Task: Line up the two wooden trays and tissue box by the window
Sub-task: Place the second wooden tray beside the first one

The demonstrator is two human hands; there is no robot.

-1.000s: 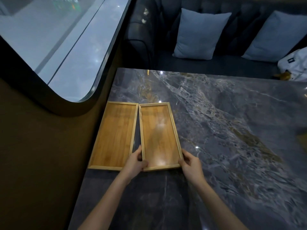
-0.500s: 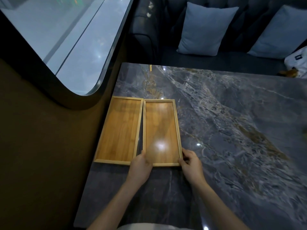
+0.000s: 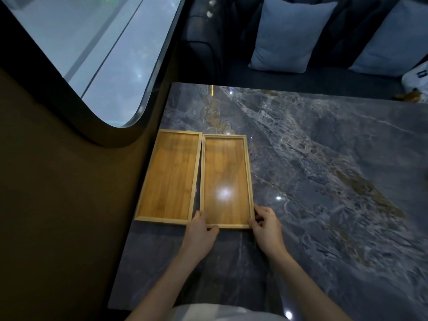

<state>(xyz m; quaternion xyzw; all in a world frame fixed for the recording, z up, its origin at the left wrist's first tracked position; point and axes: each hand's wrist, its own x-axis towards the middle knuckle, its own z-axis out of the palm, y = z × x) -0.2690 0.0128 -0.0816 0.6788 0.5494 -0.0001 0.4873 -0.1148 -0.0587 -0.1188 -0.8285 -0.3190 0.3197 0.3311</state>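
Two flat wooden trays lie side by side on the grey marble table (image 3: 324, 181), near its left edge under the window (image 3: 88, 54). The left tray (image 3: 170, 176) sits by the wall. The right tray (image 3: 224, 179) lies close beside it, with a narrow gap that widens toward me. My left hand (image 3: 201, 232) grips the right tray's near left corner. My right hand (image 3: 266, 224) grips its near right corner. No tissue box is in view.
A dark sofa (image 3: 231, 54) with two grey cushions, one (image 3: 289, 33) in the middle and one (image 3: 393, 40) at the right, stands beyond the table's far edge. A white bag (image 3: 416, 77) lies at the far right. A brown wall (image 3: 58, 205) runs along the table's left side.
The right tray has swung from a tilted position to lie nearly parallel with the left tray and closer to it. Both hands stayed on its near corners.
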